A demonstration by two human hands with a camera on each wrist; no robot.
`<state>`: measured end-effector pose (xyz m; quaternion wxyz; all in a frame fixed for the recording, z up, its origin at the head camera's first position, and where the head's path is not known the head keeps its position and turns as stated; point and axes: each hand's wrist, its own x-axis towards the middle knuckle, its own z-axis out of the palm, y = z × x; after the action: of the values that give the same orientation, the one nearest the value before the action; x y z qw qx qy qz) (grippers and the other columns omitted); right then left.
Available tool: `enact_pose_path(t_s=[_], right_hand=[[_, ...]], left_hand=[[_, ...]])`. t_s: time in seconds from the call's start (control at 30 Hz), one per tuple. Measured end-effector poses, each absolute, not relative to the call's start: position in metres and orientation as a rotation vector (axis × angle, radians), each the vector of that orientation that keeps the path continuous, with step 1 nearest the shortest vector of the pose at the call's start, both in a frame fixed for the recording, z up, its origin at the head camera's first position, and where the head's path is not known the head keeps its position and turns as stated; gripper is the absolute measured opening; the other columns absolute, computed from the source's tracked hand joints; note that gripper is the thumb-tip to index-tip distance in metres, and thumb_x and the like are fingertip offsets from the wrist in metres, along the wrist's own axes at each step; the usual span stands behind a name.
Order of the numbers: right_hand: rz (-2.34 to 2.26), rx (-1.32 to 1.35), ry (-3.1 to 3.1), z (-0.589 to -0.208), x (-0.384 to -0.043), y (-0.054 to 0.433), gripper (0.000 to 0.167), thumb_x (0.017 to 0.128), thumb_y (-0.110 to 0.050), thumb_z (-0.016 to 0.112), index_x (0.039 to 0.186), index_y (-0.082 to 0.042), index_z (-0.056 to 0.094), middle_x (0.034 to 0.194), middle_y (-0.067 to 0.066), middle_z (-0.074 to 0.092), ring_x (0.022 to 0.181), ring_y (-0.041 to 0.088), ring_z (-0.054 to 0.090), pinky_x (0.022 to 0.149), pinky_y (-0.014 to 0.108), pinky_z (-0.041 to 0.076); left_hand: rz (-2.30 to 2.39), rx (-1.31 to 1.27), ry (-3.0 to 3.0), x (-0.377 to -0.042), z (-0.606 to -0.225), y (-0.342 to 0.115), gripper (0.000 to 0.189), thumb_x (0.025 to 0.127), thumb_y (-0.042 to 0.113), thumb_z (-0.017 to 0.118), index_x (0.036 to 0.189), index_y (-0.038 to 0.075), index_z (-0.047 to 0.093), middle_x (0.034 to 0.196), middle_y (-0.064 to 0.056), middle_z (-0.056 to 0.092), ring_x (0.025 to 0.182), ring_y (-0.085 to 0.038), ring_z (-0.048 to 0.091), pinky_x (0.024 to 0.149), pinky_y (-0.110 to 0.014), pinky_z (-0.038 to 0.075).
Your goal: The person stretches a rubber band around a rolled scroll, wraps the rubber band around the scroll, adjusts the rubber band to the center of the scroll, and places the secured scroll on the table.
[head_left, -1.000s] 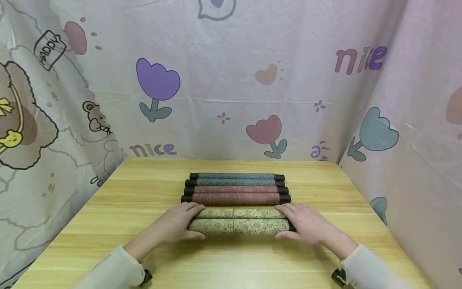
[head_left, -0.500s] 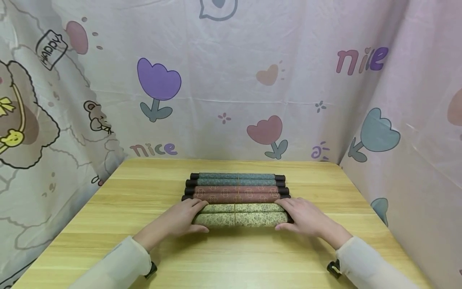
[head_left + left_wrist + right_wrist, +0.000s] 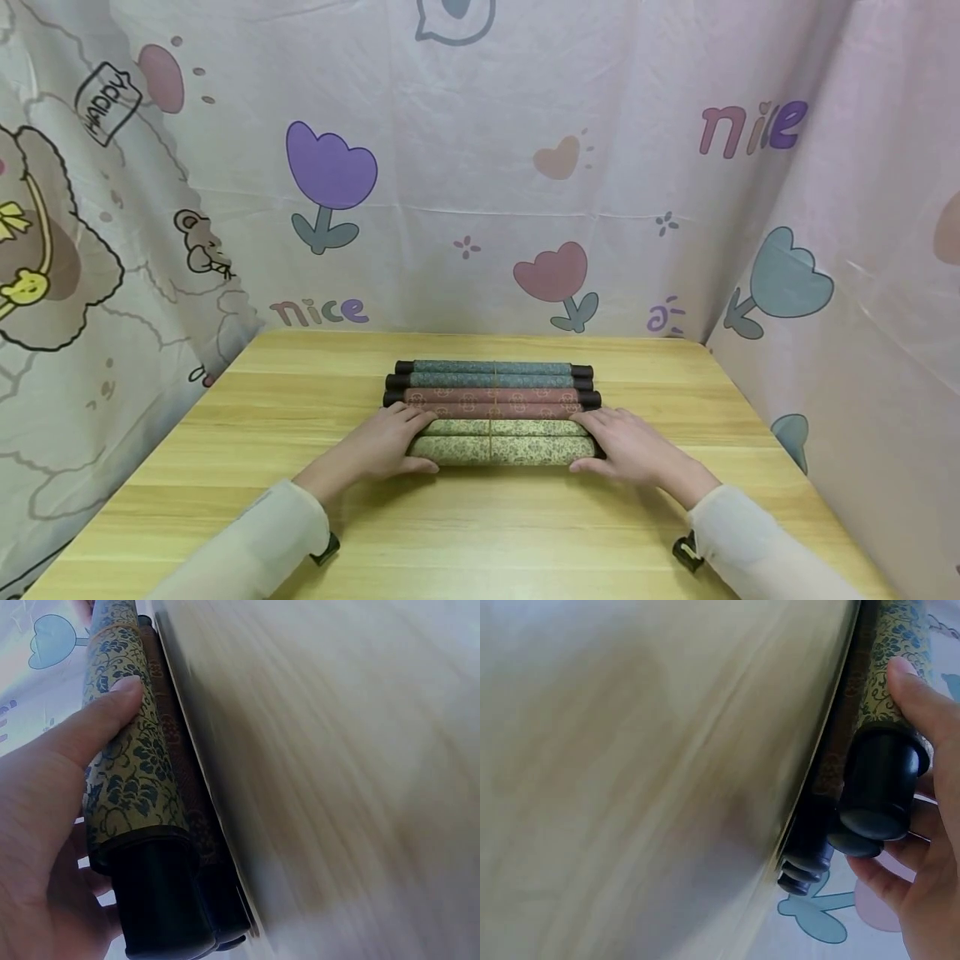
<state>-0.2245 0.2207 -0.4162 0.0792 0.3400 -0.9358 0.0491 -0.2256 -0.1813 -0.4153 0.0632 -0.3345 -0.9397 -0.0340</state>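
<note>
Two yellow-green patterned scrolls (image 3: 491,450), bound together by a thin band, lie crosswise between my hands. My left hand (image 3: 384,442) grips their left end, with the thumb along the near side. The right hand (image 3: 630,446) holds the other end the same way. In the left wrist view, a black end knob (image 3: 161,900) sticks out past my thumb, and the red scroll shows just beyond it. Right behind the yellow-green pair is a tied red pair of scrolls (image 3: 480,400), partly covered by it. Farther back lies a blue pair of scrolls (image 3: 457,373).
A light wooden table (image 3: 495,533) carries everything. Behind it and at both sides hangs a printed curtain (image 3: 450,150). Dark wrist straps (image 3: 325,550) show below the sleeves.
Both hands have carried the yellow-green scrolls away from me, up to the red pair, which they now partly cover. The red and blue pairs have stayed in place.
</note>
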Motion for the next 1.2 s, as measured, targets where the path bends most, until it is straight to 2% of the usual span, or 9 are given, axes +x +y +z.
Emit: enact_pose_path(t_s=[0.2,0.43,0.6,0.93,1.2], right_hand=[[0.141,1.037,-2.77,-0.42,-0.23,0.222,0.08,0.085,-0.059,0.066,0.139,-0.002,0.051,0.134,0.015,0.055,0.118,0.036,0.055,0.101,0.055,0.041],[0.136,1.054,-2.745,-0.422,-0.233,0.223,0.075,0.085,-0.06,0.066,0.135,-0.005,0.055,0.128,0.009,0.053,0.107,0.029,0.059,0.094,0.051,0.047],[0.135,1.046,-2.752,-0.424,-0.234,0.223,0.074,0.084,-0.06,0.067,0.132,-0.005,0.056,0.125,0.008,0.054,0.106,0.029,0.059,0.092,0.051,0.048],[0.127,1.032,-2.78,-0.423,-0.236,0.223,0.077,0.078,-0.061,0.073,0.13,-0.008,0.057,0.118,0.004,0.055,0.106,0.028,0.058,0.094,0.05,0.047],[0.259,0.985,-2.857,-0.42,-0.236,0.233,0.082,0.072,-0.058,0.078,0.128,-0.003,0.055,0.12,0.013,0.06,0.11,0.033,0.059,0.096,0.05,0.047]], left_hand=[[-0.066,-1.001,-2.852,-0.228,-0.417,-0.178,0.083,0.084,0.064,0.063,0.139,0.002,0.052,0.136,-0.016,0.055,0.124,-0.039,0.049,0.102,-0.055,0.04],[-0.058,-0.998,-2.858,-0.23,-0.419,-0.175,0.081,0.084,0.064,0.063,0.138,0.004,0.053,0.136,-0.017,0.051,0.12,-0.039,0.051,0.097,-0.055,0.044],[-0.011,-0.981,-2.854,-0.231,-0.421,-0.172,0.082,0.084,0.067,0.061,0.138,0.006,0.053,0.133,-0.014,0.053,0.12,-0.036,0.051,0.097,-0.054,0.044],[-0.069,-0.981,-2.884,-0.232,-0.421,-0.173,0.084,0.078,0.066,0.067,0.136,0.007,0.055,0.133,-0.013,0.053,0.122,-0.037,0.049,0.099,-0.055,0.042],[-0.148,-1.032,-2.868,-0.235,-0.421,-0.178,0.082,0.079,0.062,0.069,0.135,0.005,0.055,0.134,-0.013,0.054,0.124,-0.037,0.049,0.103,-0.053,0.04]])
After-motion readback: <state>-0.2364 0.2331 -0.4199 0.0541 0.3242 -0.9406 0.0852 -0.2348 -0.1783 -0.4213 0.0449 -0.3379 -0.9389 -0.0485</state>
